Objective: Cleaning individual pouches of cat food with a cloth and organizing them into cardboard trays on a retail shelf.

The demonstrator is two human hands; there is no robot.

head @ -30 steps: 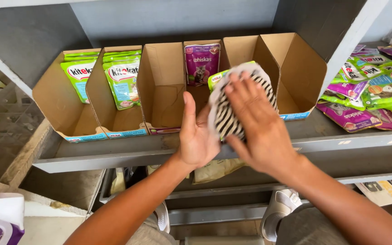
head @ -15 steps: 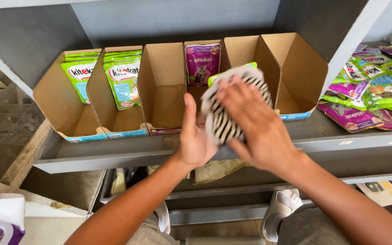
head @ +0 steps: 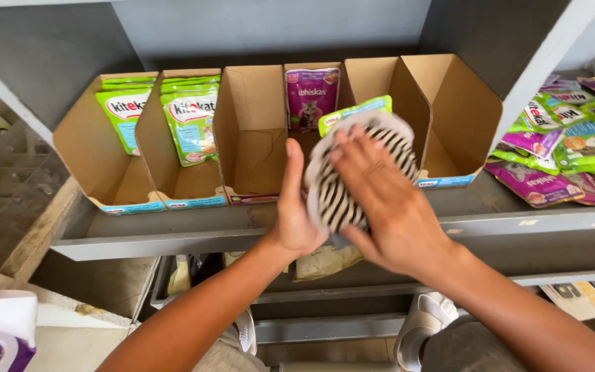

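Under the fingers of the right hand (head: pixel 387 207), a zebra-striped cloth (head: pixel 342 196) is pressed flat against a green pouch (head: pixel 352 111), of which only the top edge shows above the fingertips; the right fingers are spread and laid flat over the cloth, not curled round it; the left hand (head: pixel 296 210) braces the same bundle from its left edge, thumb upright, its other fingers hidden behind the cloth, so their grip cannot be told. Both are held just in front of the cardboard display trays (head: pixel 249 148) on the grey shelf (head: pixel 194 238); beyond the fingertips stands a purple pouch (head: pixel 311 96) in its tray; well to the left of the left thumb, green pouches (head: pixel 189 124) stand in two trays; to the right of the right hand, loose pouches (head: pixel 566 145) lie heaped on the shelf. Judgement: the cloth is soft and limp; the pouch light, pliable and likely slick; best held by its edges, supported from behind.
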